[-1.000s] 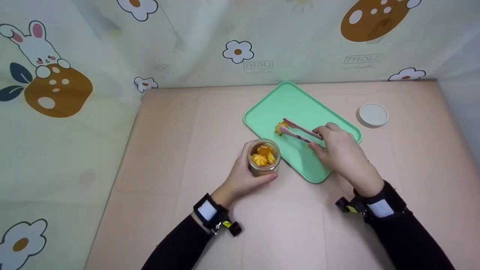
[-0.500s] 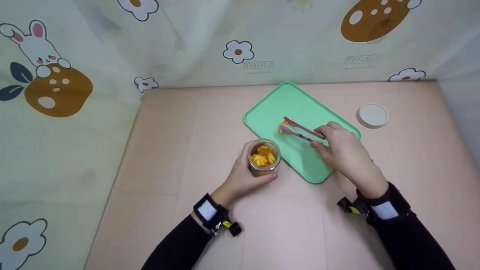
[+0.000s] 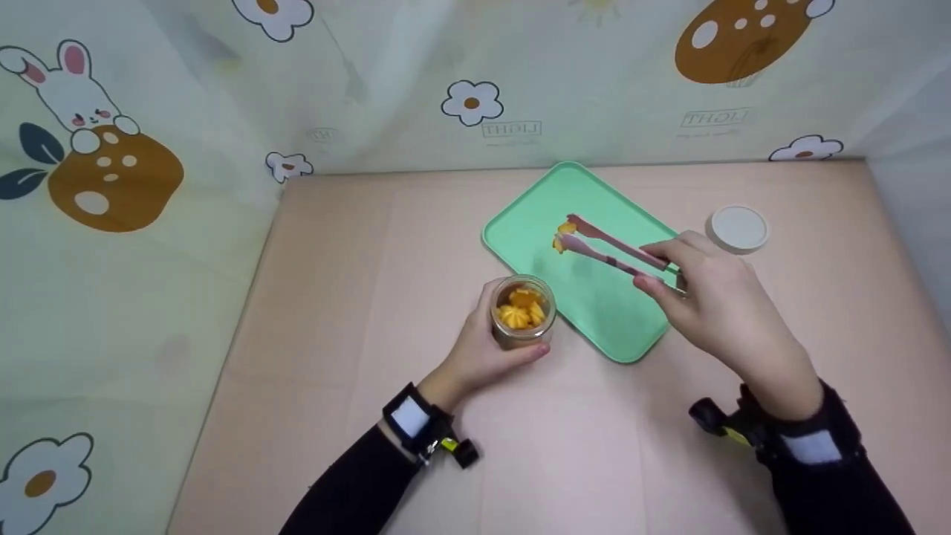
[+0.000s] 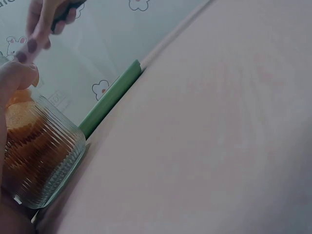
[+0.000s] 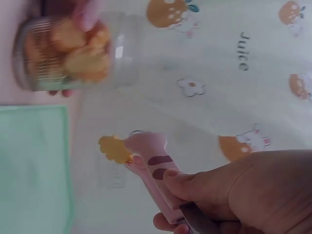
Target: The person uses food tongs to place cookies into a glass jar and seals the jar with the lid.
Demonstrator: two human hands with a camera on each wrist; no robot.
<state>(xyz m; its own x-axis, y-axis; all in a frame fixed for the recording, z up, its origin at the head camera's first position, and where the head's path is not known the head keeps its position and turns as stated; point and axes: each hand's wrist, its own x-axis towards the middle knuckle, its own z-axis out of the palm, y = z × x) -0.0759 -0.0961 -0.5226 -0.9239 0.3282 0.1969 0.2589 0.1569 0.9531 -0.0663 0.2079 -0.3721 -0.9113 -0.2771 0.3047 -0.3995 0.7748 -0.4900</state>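
Observation:
My left hand (image 3: 483, 348) grips a ribbed glass jar (image 3: 524, 338), its mouth uncovered and several yellow, flower-shaped cookies (image 3: 517, 316) inside. In my right hand (image 3: 717, 297) is a pair of pink tongs (image 3: 605, 253), pinched between thumb and fingers. Their tips hold one yellow cookie (image 5: 115, 149), raised above the green tray (image 3: 513, 230). That cookie is up and to the right of the jar's mouth in the head view. Through the jar's side (image 4: 39, 146) in the left wrist view, cookies show stacked up, partly covered by my thumb.
A round white lid (image 3: 739, 228) lies on the pink table (image 3: 349, 297) right of the tray. The tray stands slantwise behind the jar. A printed curtain (image 3: 386, 89) with rabbits and flowers hangs along the back and left edges.
The tongs have picked the cookie up off the tray and lifted it. My right hand has moved right and toward me. The left hand and jar have stayed still.

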